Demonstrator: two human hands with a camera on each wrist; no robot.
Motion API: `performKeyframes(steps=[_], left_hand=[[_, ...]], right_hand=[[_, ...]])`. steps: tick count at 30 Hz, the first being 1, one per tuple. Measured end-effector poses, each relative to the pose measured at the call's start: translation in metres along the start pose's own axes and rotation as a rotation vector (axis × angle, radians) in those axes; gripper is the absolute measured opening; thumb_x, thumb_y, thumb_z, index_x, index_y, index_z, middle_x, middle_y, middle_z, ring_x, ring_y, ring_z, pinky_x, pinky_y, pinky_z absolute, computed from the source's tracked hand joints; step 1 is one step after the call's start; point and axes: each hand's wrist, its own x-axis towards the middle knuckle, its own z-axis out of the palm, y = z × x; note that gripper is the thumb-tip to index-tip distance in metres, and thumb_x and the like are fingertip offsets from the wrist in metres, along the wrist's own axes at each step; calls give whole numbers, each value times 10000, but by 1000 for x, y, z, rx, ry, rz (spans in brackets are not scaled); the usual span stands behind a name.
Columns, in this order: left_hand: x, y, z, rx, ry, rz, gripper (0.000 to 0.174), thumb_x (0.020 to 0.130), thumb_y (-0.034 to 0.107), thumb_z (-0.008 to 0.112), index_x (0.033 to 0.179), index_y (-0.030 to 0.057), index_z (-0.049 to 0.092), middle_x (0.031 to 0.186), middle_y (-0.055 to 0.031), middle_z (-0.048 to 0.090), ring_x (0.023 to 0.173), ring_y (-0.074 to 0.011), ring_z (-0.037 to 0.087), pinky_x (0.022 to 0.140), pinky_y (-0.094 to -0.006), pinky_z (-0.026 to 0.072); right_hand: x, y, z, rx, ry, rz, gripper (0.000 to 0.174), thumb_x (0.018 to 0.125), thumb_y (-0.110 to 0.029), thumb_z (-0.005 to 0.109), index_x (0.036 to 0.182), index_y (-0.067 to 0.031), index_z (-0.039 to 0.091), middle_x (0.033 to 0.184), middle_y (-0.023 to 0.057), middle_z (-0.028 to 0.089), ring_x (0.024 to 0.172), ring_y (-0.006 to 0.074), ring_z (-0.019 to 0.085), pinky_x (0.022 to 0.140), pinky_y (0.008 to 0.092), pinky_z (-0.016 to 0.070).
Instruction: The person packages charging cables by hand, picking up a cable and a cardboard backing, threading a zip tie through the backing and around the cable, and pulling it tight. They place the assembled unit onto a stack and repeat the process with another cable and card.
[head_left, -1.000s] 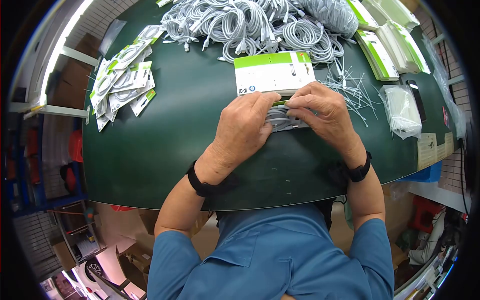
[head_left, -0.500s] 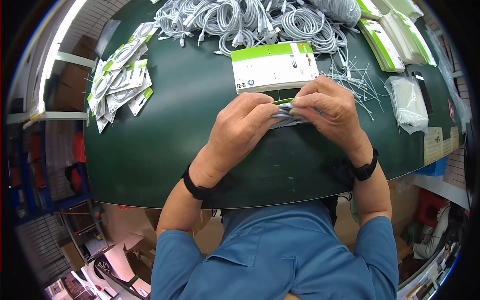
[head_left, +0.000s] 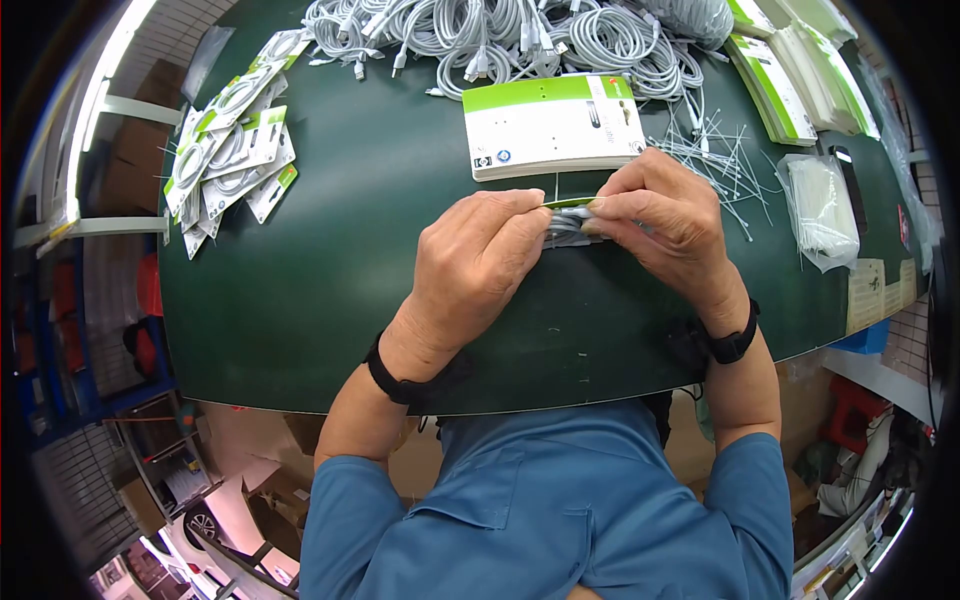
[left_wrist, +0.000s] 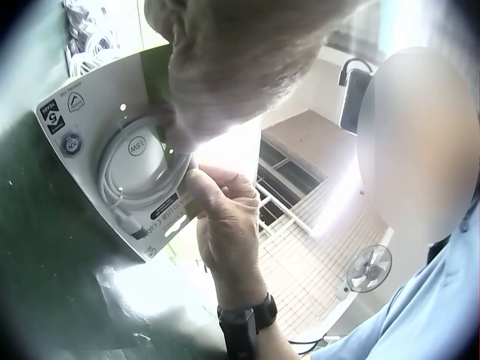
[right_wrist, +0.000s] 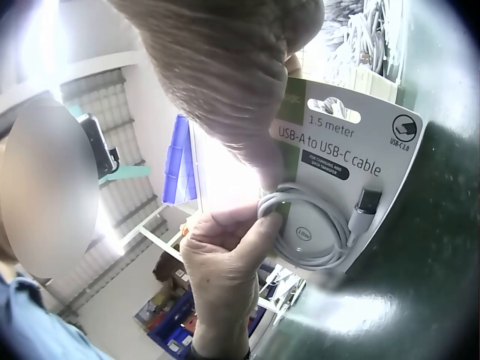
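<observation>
Between the two hands is a white and green cardboard card [right_wrist: 330, 124] printed "USB-A to USB-C cable", with a coiled grey-white USB cable [right_wrist: 296, 251] lying against its printed face. The left hand [head_left: 475, 250] pinches the coil and card at their left side, thumb on the cable. The right hand [head_left: 665, 215] pinches the other end, near the card's hanging slot [right_wrist: 334, 110]. In the head view the card is seen nearly edge-on, and fingers hide parts of it. A thin pale strand [head_left: 557, 187] rises behind its upper edge.
A stack of flat cards [head_left: 550, 135] lies just beyond the hands. Coiled cables [head_left: 470, 40] heap at the back, loose cable ties [head_left: 715, 165] spread right, near a bagged bundle [head_left: 820, 210] and a phone [head_left: 848, 185]. Carded cables [head_left: 230, 150] pile at left; more cards [head_left: 770, 90] stand back right.
The card tilts more edge-on in the head view, its coil showing less than a second ago. The hands shift slightly, still gripping both sides; the head view also moves a little.
</observation>
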Motion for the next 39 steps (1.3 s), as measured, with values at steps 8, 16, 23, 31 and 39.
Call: performKeyframes(steps=[8, 16, 23, 31, 39], left_hand=[[2, -2, 6, 31, -43, 17, 256, 735, -92, 787, 918, 13, 641, 975, -98, 726, 837, -280, 731, 706, -378, 615], [5, -3, -1, 41, -85, 25, 273, 733, -79, 776, 943, 21, 634, 985, -100, 711, 845, -290, 724, 708, -391, 607], [6, -1, 0, 21, -85, 29, 271, 729, -86, 770, 937, 18, 631, 992, -108, 714, 863, -306, 729, 716, -401, 612], [6, 0, 0, 18, -91, 27, 253, 727, -92, 767, 909, 16, 629, 976, -106, 715, 857, -294, 731, 705, -391, 612], [9, 6, 0, -6, -116, 31, 247, 730, -91, 768, 906, 15, 631, 967, -103, 716, 850, -288, 729, 703, -387, 611]], right_hand=[[-1, 1, 2, 6, -9, 18, 245, 732, -36, 912, 929, -97, 779, 875, 38, 696, 784, 221, 687, 674, 345, 555], [3, 0, -4, 20, -26, 16, 226, 766, -64, 911, 951, -75, 781, 917, 53, 710, 798, 204, 690, 700, 332, 568], [-6, 32, -68, -189, 63, 635, 115, 860, -59, 827, 955, -11, 782, 891, 100, 740, 740, 174, 680, 713, 295, 555], [-30, 63, -64, -344, -245, 636, 143, 843, -146, 805, 913, -22, 799, 900, 167, 757, 873, 359, 735, 820, 449, 582], [-31, 56, -48, -509, -297, 465, 140, 926, -131, 723, 948, 0, 677, 919, 201, 723, 901, 429, 688, 824, 493, 545]])
